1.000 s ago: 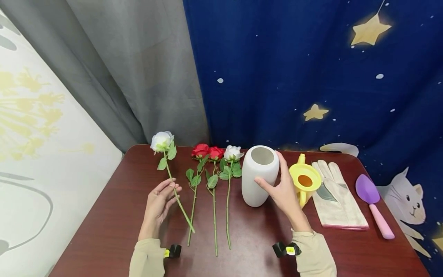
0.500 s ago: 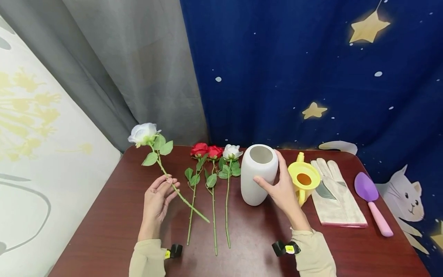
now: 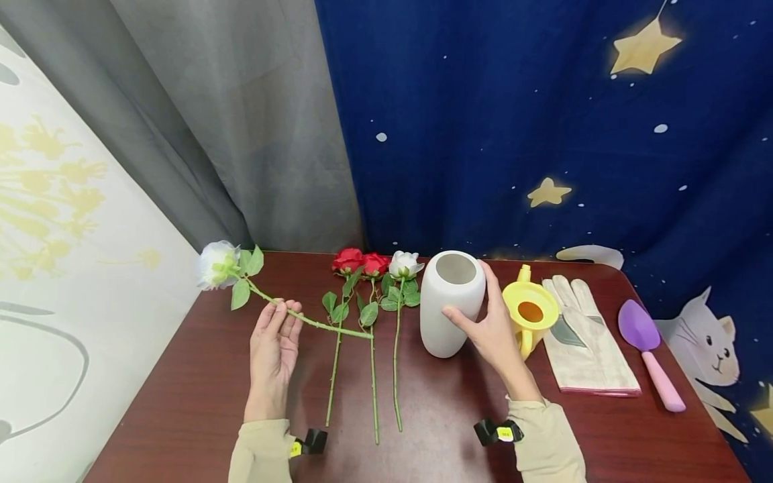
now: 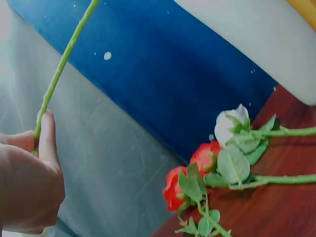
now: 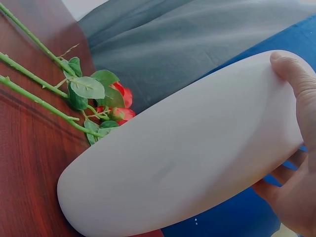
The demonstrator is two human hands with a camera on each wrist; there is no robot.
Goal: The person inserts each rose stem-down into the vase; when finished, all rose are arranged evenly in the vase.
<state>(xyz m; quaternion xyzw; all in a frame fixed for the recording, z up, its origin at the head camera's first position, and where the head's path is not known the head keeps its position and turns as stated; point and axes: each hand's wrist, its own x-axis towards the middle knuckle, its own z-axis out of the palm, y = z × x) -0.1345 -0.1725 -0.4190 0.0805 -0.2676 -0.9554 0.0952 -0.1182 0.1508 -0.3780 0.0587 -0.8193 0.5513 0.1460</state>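
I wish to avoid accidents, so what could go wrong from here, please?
In the head view, the held white rose crosses the stems of two red roses and might snag them.
The left hand pinches its thin stem, which could slip.
The right hand grips the white vase close to the yellow watering can; moving it could bump the can.

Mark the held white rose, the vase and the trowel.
Held white rose (image 3: 217, 266): head view, on the bloom.
Vase (image 5: 185, 145): right wrist view, on the side wall.
Trowel (image 3: 639, 326): head view, on the purple blade.
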